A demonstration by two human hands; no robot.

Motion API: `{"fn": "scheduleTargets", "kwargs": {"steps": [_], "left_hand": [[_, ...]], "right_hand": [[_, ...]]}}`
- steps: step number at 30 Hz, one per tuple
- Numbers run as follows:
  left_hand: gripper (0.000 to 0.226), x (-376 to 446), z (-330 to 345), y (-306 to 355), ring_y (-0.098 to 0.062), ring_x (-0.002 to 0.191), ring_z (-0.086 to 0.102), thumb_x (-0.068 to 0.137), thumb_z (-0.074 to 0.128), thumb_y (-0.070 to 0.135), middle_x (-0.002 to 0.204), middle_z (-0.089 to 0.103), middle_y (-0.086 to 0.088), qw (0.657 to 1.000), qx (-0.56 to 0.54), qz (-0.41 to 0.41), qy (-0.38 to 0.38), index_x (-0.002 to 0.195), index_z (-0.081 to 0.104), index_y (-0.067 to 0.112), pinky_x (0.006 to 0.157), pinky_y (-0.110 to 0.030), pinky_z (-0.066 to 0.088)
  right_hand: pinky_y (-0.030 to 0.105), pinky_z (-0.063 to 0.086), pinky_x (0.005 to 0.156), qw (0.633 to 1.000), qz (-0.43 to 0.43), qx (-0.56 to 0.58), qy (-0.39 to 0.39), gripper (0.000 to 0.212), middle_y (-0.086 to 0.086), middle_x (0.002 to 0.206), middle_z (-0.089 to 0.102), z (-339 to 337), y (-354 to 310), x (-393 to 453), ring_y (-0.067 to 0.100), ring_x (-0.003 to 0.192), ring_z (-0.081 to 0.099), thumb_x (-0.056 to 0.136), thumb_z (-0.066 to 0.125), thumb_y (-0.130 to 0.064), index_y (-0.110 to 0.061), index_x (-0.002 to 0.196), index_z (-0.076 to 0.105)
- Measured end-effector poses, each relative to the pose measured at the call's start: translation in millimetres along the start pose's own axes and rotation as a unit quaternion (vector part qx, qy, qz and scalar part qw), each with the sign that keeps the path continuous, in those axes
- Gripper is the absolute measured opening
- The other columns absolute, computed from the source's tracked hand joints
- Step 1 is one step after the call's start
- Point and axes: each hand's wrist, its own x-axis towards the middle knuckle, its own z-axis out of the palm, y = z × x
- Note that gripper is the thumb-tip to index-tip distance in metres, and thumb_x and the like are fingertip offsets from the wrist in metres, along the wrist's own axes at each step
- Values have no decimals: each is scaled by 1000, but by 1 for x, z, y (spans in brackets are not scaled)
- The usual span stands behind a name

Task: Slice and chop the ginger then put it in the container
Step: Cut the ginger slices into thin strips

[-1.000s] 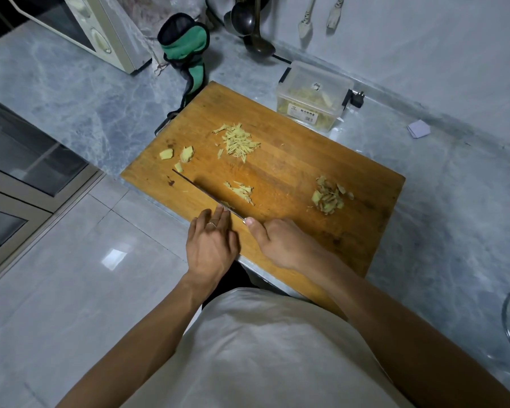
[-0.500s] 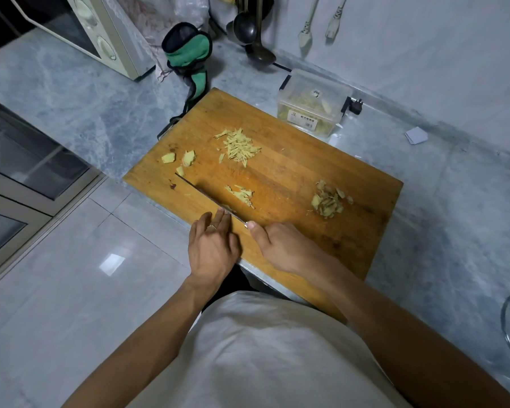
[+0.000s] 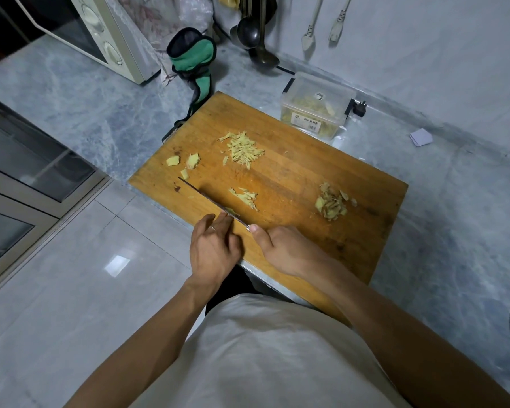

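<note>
Here the right hand (image 3: 289, 250) grips the knife (image 3: 206, 200) at the near edge of the board (image 3: 292, 178), thumb stretched along the spine and the other fingers curled under, hidden from view. The blade runs from the hand toward ten o'clock, its tip near the board's left corner. The left hand (image 3: 214, 250) lies just left of the right, its fingers pressed together and laid against the blade's near side, over a small bit of ginger (image 3: 231, 212) that peeks out at the edge; whether the fingertips pinch it I cannot tell. A ring sits on one finger. Just beyond the blade, at one o'clock from the left hand, lies a small heap of strips (image 3: 246, 197). Farther up the board at twelve o'clock is a larger pile of slivers (image 3: 243, 150). Three chunks (image 3: 192, 161) sit at eleven o'clock, close to the knife tip. Peels (image 3: 331, 203) are heaped at three o'clock on the board's right part, well apart from the rest. The container (image 3: 315, 113), clear plastic with a label, stands on the counter (image 3: 71, 95) touching or just beside the board's far edge at one o'clock, with yellowish pieces inside. A green mitt (image 3: 195, 58) rests at eleven o'clock beyond the board, a microwave (image 3: 100, 33) farther left, and ladles (image 3: 252, 30) hang on the wall.
</note>
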Motion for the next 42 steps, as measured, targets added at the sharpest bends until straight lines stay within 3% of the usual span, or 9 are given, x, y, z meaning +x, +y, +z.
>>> {"fn": "scheduleTargets", "kwargs": {"steps": [7,13,20,26,30,33,36,39,42], "left_hand": [[34,-2,-4,0,-33,118,51,81,47,21,104,70,-6,1000,-13,26,9,108,66,13,85,-41,51],[36,5,-5,-11,-18,118,54,86,55,18,124,68,0,992,-123,-18,14,118,72,15,101,-37,47],[18,29,-43,6,1,93,64,94,61,8,94,71,14,913,-355,-185,78,102,73,19,94,-23,51],[11,37,-60,14,-13,91,61,90,62,13,95,69,6,968,-186,-53,159,91,71,19,80,-28,49],[19,64,-63,16,-21,109,54,91,65,22,113,65,-3,995,-48,65,63,108,71,17,92,-34,45],[43,89,-69,31,-17,122,53,92,68,28,137,55,1,983,-92,83,-136,134,59,25,101,-28,41],[32,108,-71,45,-7,113,56,90,71,24,128,61,9,952,-114,62,-277,122,68,26,102,-25,42],[11,120,-65,49,-1,90,64,87,74,19,100,72,10,953,-143,21,-266,97,76,22,95,-29,51],[8,126,-61,49,4,87,62,89,72,18,101,73,6,971,-194,9,-140,95,76,19,80,-15,51]], "right_hand": [[35,33,70,1000,-9,11,7,68,4,57,45,6,3,-2,28,73,46,107,20,-54,-15,56,43],[33,33,54,997,8,69,29,67,2,55,43,-10,10,-4,17,51,42,105,25,-59,-14,58,41],[30,35,52,993,-33,-56,101,62,1,59,49,-38,36,-8,17,53,50,101,38,-61,-13,67,55],[32,51,58,967,-47,-218,120,62,-7,69,49,-48,39,-12,16,67,61,99,35,-67,-11,93,61],[29,43,52,949,-72,-283,116,54,-8,65,41,-49,42,-16,14,62,55,99,35,-66,-16,86,50],[28,39,50,938,-103,-304,129,57,-4,68,54,-46,42,-20,17,61,58,97,39,-69,-14,91,56],[29,39,51,935,-127,-300,137,57,1,70,58,-41,45,-20,20,61,61,95,43,-69,-14,90,57],[28,31,45,931,-141,-300,155,56,0,63,51,-39,50,-21,20,53,54,94,43,-70,-16,81,50],[29,28,46,939,-111,-288,152,55,-1,66,51,-41,51,-25,17,57,51,95,41,-70,-17,81,44]]}}
